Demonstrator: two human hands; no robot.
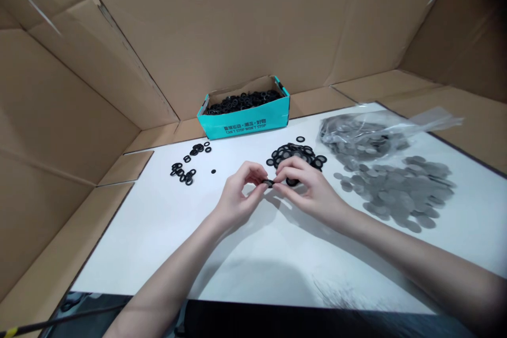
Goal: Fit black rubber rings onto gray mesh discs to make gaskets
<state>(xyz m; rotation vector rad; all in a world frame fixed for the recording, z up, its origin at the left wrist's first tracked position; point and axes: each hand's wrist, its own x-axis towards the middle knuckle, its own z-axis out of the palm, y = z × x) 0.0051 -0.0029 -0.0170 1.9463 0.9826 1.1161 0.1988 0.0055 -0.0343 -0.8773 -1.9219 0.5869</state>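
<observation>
Between my two hands, above the white sheet, is a black rubber ring (268,183) with a greyish centre. My left hand (240,193) pinches its left side with thumb and fingers. From the right, my right hand (312,190) grips the other edge, its fingertips pressed together on the rim. Just behind the right hand lies a pile of black rings with grey centres (295,152), partly covered by the fingers. Further right, thin grey mesh-like discs (404,193) are spread in a heap. Loose black rings (188,175) lie scattered to the left of my left hand.
A turquoise box (245,125) full of black rings stands at the back. A clear plastic bag (352,137) of grey discs lies behind the disc heap. One small black disc (213,171) sits on the white sheet (146,243). Cardboard walls (253,26) enclose the back and sides.
</observation>
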